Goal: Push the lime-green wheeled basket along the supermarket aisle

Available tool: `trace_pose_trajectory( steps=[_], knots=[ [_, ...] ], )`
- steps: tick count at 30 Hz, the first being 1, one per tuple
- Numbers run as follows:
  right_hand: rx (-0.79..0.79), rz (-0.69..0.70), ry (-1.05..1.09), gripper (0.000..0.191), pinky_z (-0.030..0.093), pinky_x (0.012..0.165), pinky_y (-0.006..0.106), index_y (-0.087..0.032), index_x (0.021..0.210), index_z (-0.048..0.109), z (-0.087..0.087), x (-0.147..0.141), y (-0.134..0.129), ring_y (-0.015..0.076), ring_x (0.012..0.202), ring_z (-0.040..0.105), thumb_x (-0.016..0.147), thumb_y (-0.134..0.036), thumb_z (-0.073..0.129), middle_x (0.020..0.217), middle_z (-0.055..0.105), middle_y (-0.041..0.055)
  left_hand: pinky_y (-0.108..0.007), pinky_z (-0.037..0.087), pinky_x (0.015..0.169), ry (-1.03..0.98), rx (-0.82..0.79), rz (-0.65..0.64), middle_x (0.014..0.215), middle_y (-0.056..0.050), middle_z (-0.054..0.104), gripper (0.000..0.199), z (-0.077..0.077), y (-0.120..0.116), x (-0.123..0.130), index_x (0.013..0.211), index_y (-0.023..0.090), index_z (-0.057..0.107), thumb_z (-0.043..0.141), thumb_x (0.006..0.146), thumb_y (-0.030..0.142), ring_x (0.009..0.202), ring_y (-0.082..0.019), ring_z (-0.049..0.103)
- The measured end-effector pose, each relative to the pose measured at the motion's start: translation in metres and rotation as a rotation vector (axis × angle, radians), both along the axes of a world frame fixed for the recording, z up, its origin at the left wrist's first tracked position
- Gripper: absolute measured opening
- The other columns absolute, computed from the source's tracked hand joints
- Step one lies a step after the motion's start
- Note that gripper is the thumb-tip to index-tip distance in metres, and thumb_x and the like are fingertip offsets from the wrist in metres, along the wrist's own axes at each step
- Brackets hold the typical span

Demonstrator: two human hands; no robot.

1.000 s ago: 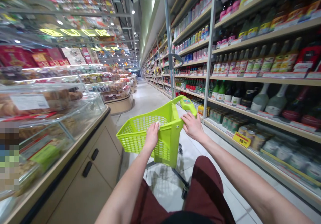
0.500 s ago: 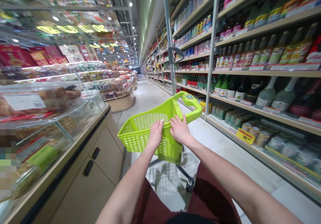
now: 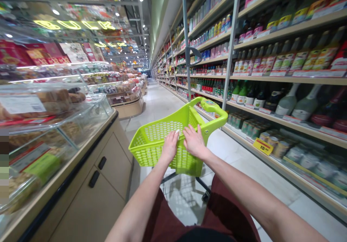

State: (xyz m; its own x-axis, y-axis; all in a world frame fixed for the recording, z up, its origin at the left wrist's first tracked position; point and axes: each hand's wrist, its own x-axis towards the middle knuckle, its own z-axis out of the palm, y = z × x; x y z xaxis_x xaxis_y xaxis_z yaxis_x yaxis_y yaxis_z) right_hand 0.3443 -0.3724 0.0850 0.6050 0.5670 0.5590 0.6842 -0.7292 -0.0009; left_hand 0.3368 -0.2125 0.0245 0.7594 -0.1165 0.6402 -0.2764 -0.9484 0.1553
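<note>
Just below the middle of the view, in front of the person's knees, stands a green shopping cart point(image 3: 181, 160), turned side-on with its narrow nose towards nine o'clock and its looped handle point(image 3: 222, 118) out at two o'clock. The left hand point(image 3: 170, 146) has its fingers curled over the near rim; the right hand point(image 3: 194, 141) lies on the same rim just beside it, fingers spread, but how firmly it presses cannot be told. The two are close together without touching.

The body looks like moulded plastic, pierced with slots, so it is probably light and fairly stiff, with a smooth rim that may be a little slippery. On its dark legs and caster point(image 3: 205, 197), over a glossy tiled floor point(image 3: 151, 108), it should roll and swivel readily; a push on the side rim would likely turn it as much as carry it along. The handle seems the surest hold for steering, the rim a fair one for nudging sideways.

Stocked shelves point(image 3: 287, 78) of bottles and cans run from one to four o'clock, and a glass-topped display cabinet point(image 3: 92, 195) fills eight to nine.
</note>
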Motion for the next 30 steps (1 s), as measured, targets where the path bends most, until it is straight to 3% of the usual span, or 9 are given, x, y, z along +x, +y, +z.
trace_pose_trajectory(
  steps=[4,9,12,17,19,21,27,30],
  knots=[
    [-0.054,0.010,0.042,0.042,0.000,0.102,0.052,-0.011,0.116,0.048,-0.009,0.003,-0.001,0.0265,0.123,0.028,0.075,-0.020,0.043,0.124,0.047,0.0132,-0.045,0.029,0.098,0.031,0.003,0.084,0.125,-0.011,0.044,0.049,-0.009,0.039,-0.012,0.121,0.018,0.040,0.034,0.075,0.004,0.120,-0.022,0.034],
    [-0.046,0.010,0.021,0.044,0.000,0.102,0.052,-0.011,0.118,0.046,-0.016,0.006,-0.005,0.0264,0.124,0.026,0.075,-0.021,0.043,0.127,0.043,0.0127,-0.045,0.031,0.095,0.037,-0.047,0.289,0.121,-0.015,0.045,0.043,-0.016,0.096,-0.037,0.117,0.012,0.044,0.033,0.076,0.006,0.115,-0.025,0.038],
    [-0.037,-0.008,0.023,0.044,0.000,0.102,0.051,-0.010,0.117,0.047,-0.019,0.004,0.004,0.0267,0.124,0.025,0.075,-0.022,0.043,0.127,0.043,0.0141,-0.043,0.034,0.094,0.026,-0.059,0.315,0.120,-0.016,0.046,0.045,-0.016,0.097,-0.038,0.118,0.011,0.043,0.033,0.075,0.006,0.113,-0.025,0.039],
    [-0.056,0.004,0.047,0.046,0.000,0.102,0.051,-0.011,0.120,0.044,-0.024,0.004,0.015,0.0263,0.125,0.024,0.075,-0.022,0.044,0.129,0.041,0.0145,-0.040,0.032,0.097,0.044,-0.016,0.170,0.125,-0.009,0.043,0.050,-0.009,0.053,-0.020,0.121,0.019,0.040,0.032,0.074,0.004,0.117,-0.020,0.036],
    [-0.063,0.019,0.044,0.047,-0.001,0.102,0.050,-0.011,0.121,0.043,-0.025,0.005,0.014,0.0255,0.125,0.023,0.074,-0.021,0.044,0.130,0.039,0.0138,-0.039,0.029,0.098,0.064,-0.009,0.134,0.126,-0.009,0.043,0.048,-0.006,0.049,-0.017,0.120,0.019,0.041,0.031,0.076,0.005,0.119,-0.019,0.035],
    [-0.070,0.037,0.045,0.048,-0.001,0.102,0.050,-0.012,0.121,0.043,-0.025,0.006,0.011,0.0247,0.125,0.024,0.074,-0.020,0.044,0.131,0.039,0.0129,-0.038,0.028,0.098,0.088,-0.029,0.169,0.124,-0.010,0.045,0.043,-0.007,0.062,-0.020,0.117,0.017,0.045,0.032,0.077,0.008,0.118,-0.020,0.036],
    [-0.039,0.047,0.035,0.046,0.000,0.102,0.051,-0.011,0.119,0.045,-0.027,0.007,0.008,0.0244,0.125,0.025,0.073,-0.019,0.044,0.130,0.040,0.0132,-0.043,0.033,0.092,0.089,-0.216,0.400,0.110,-0.013,0.054,0.032,-0.014,0.138,-0.045,0.104,0.014,0.052,0.038,0.076,0.011,0.108,-0.025,0.044],
    [-0.023,0.049,0.046,0.047,0.000,0.102,0.051,-0.011,0.118,0.046,-0.027,0.006,0.009,0.0247,0.125,0.024,0.072,-0.018,0.045,0.130,0.040,0.0137,-0.048,0.034,0.089,0.062,-0.430,0.436,0.101,-0.015,0.057,0.030,-0.011,0.142,-0.044,0.100,0.011,0.054,0.042,0.072,0.010,0.104,-0.028,0.047]
  ],
)
